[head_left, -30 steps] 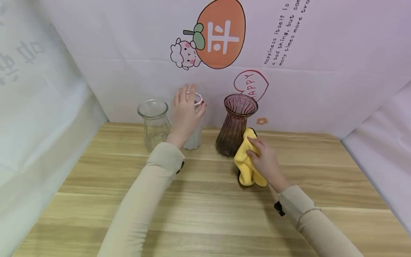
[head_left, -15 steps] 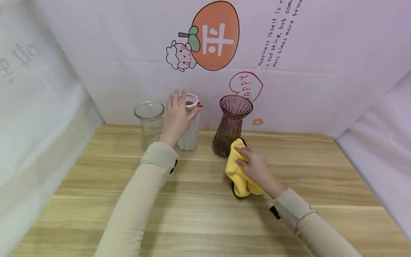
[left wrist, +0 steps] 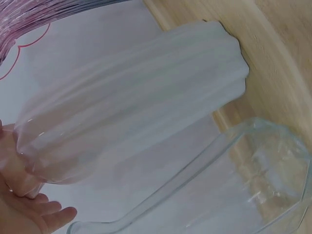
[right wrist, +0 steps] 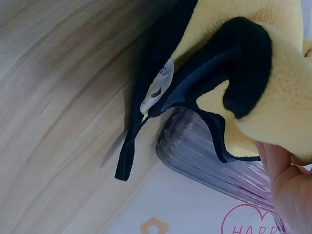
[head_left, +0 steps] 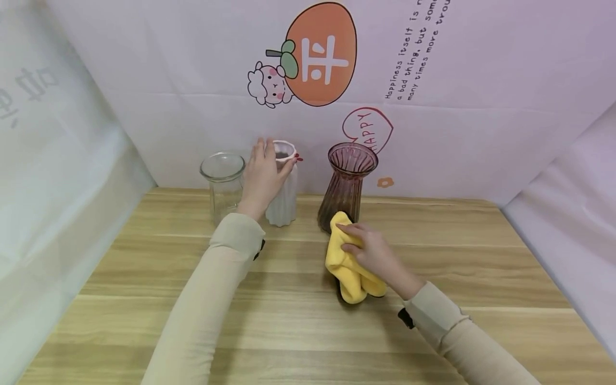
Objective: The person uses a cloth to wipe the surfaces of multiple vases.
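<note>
With its fingers and thumb around the neck, my left hand (head_left: pixel 263 179) holds a white fluted vase (head_left: pixel 284 200) upright on the table. Its ribbed side shows in the left wrist view, where a clear glass vase (left wrist: pixel 273 161) stands beside it. My right hand (head_left: pixel 377 259) pinches a yellow cloth (head_left: pixel 344 267) with black trim; the cloth hangs down in folds. Behind it, a purple ribbed glass vase (head_left: pixel 348 174) has its lower right part hidden by the cloth. A black loop and a pale tag (right wrist: pixel 158 87) show on the cloth's edge in the right wrist view.
The three vases stand in a row near the back of the wooden table (head_left: pixel 279 331). Close behind them rises a white printed cloth wall (head_left: pixel 192 123), with more white fabric at the left and right sides.
My right hand and the yellow cloth have moved left and toward the front, past the purple vase's base. The left hand has settled lower on the white vase. The view has shifted slightly.
</note>
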A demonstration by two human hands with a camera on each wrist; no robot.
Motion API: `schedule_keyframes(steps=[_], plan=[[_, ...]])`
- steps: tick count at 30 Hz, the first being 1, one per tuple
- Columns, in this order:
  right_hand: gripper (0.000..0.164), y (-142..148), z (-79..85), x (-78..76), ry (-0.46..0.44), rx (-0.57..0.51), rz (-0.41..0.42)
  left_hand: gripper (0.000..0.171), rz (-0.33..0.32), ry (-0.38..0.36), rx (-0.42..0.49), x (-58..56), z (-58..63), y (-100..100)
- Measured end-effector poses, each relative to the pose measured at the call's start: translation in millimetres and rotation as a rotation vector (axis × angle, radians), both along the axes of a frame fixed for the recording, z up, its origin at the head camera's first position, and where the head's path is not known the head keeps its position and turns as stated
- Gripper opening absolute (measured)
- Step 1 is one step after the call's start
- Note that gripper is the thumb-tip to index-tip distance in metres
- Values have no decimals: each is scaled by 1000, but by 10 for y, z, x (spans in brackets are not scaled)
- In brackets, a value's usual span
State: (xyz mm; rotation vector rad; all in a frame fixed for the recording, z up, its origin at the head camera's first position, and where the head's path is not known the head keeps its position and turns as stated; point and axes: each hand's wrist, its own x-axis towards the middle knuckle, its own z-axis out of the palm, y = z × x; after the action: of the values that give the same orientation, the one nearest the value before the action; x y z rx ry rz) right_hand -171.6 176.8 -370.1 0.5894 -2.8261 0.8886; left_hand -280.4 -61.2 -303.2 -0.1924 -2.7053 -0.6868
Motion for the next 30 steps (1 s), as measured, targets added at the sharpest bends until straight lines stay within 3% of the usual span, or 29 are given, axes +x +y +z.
schedule_keyframes(steps=[15, 20, 30], plan=[[48, -129, 69, -38, 135, -117, 116, 79, -97, -114, 72, -19, 11, -47], [47, -218, 118, -67, 199, -161, 101, 80, -125, -132, 69, 5, 26, -69], [47, -313, 166, -103, 213, -204, 72, 77, -198, -132, 59, 108, 45, -121]])
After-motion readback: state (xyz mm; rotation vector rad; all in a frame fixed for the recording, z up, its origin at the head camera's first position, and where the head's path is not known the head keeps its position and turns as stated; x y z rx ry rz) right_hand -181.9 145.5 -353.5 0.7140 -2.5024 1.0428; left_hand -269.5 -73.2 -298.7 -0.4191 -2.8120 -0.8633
